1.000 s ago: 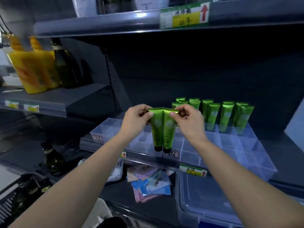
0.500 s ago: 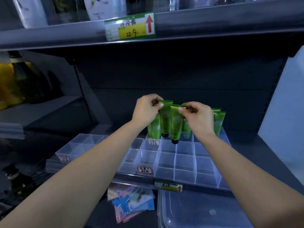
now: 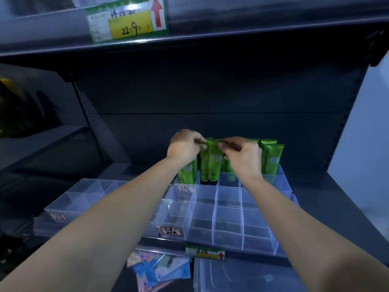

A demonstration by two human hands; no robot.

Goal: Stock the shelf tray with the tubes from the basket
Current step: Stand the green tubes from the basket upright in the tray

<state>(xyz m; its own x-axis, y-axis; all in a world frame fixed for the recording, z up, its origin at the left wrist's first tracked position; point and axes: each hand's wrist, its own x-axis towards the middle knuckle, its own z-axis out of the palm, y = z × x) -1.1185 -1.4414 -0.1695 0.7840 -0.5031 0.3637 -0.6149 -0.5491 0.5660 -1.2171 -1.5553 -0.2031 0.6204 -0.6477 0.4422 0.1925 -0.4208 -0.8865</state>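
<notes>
Between the thumb and curled fingers of the left hand [image 3: 185, 147], the top edge of two green tubes [image 3: 211, 165] is pinched, and the same edge is pinched by the right hand [image 3: 242, 158]. The pair is held upright, caps down, in a back-row compartment of the clear tray [image 3: 227, 228], beside the stocked tubes [image 3: 272, 159].

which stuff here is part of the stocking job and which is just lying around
Job: left hand and right hand, pinching two held tubes; stocked tubes in the back row; divided clear tray.
Lying about: price tag above; coloured packets and lidded clear bin below; smaller clear tray to the left.
</notes>
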